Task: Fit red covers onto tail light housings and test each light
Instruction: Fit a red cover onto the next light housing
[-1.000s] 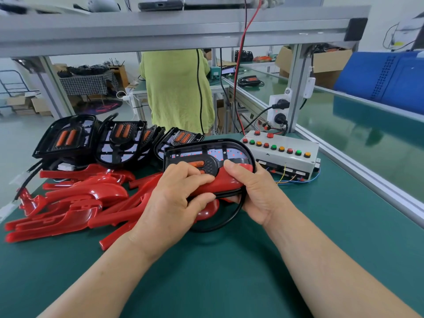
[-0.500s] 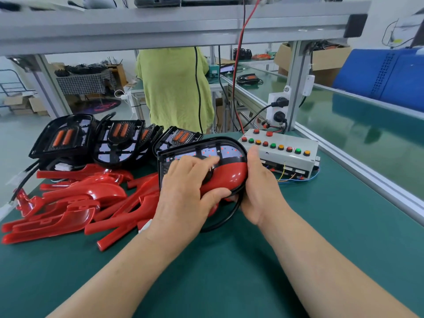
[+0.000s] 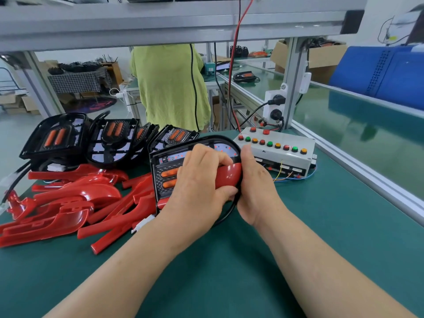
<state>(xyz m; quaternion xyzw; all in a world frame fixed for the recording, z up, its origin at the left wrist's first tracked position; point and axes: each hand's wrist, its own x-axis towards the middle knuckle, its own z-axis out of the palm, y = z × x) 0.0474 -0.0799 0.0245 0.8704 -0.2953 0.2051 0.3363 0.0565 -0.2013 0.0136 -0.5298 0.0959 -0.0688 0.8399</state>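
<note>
Both hands are close together on one part, almost touching. The left hand (image 3: 197, 180) lies across the front of it, fingers curled over the top edge of a red cover (image 3: 229, 177) and thumb hooked under the cover's lower edge, so the cover is gripped and pressed against the tail light housing (image 3: 160, 180). The right hand (image 3: 254, 184) clasps the housing's rounded right end, thumb upright along the black rim. Its fingers are hidden behind the part, so they probably wrap round the back.

The housing is tilted up off the green mat (image 3: 229, 271) with its face toward the camera. Two orange lenses (image 3: 169, 179) show on its left half, and a strip with small red dots runs along the top. The red cover sits on the right half only. A black cable (image 3: 226, 214) loops below the housing, and a white connector (image 3: 142, 223) lies on the mat by the left wrist.

To the left, a loose pile of red covers (image 3: 68, 203) lies on the mat. Behind it, a row of black housings (image 3: 110, 141) leans upright, with no covers on them. Just right of the hands is a grey test box (image 3: 282, 152) with red, green and amber buttons, with thin wires trailing from its front. A person in a green shirt (image 3: 169, 88) stands beyond the bench, under the aluminium frame (image 3: 160, 24).
</note>
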